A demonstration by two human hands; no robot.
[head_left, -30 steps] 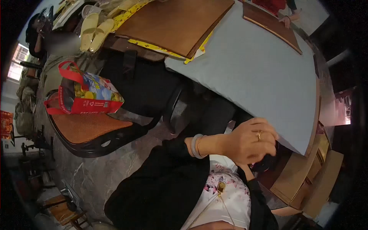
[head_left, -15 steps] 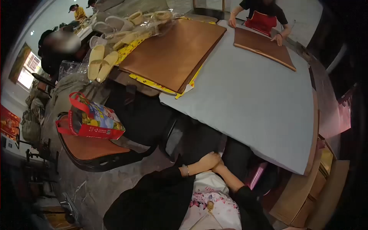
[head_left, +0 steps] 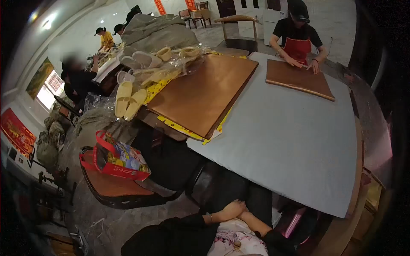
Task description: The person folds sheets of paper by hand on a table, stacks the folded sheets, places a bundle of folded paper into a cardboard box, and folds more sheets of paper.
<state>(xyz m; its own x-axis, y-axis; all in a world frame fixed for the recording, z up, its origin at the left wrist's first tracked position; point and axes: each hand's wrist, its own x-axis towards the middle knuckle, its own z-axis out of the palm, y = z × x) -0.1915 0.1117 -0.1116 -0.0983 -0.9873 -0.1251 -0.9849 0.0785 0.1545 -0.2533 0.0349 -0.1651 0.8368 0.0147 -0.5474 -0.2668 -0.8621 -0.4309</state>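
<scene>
My left hand (head_left: 233, 210), with a bracelet at its wrist, rests closed over my right hand (head_left: 245, 213) on my lap. Most of the right hand's fingers are hidden beneath it. Both hands are below the near edge of a table with a pale grey-blue cover (head_left: 290, 136). On the table's left part lies a large brown sheet stack (head_left: 207, 91) over yellow patterned material (head_left: 171, 123). Across the table, a co-worker in a black cap and red apron (head_left: 297, 49) has both hands on a smaller folded brown sheet (head_left: 299, 80).
Pale slippers (head_left: 129, 100) and clear plastic lie at the table's left end. A red shopping bag (head_left: 124, 160) stands on an orange-seated chair (head_left: 113, 185) to the left. Cardboard (head_left: 363, 222) is at lower right. Other people sit at a far table.
My raised left hand has come down onto my right hand in my lap. The view has tilted up, showing more of the room and the co-worker, whose hands have moved together on the folded sheet.
</scene>
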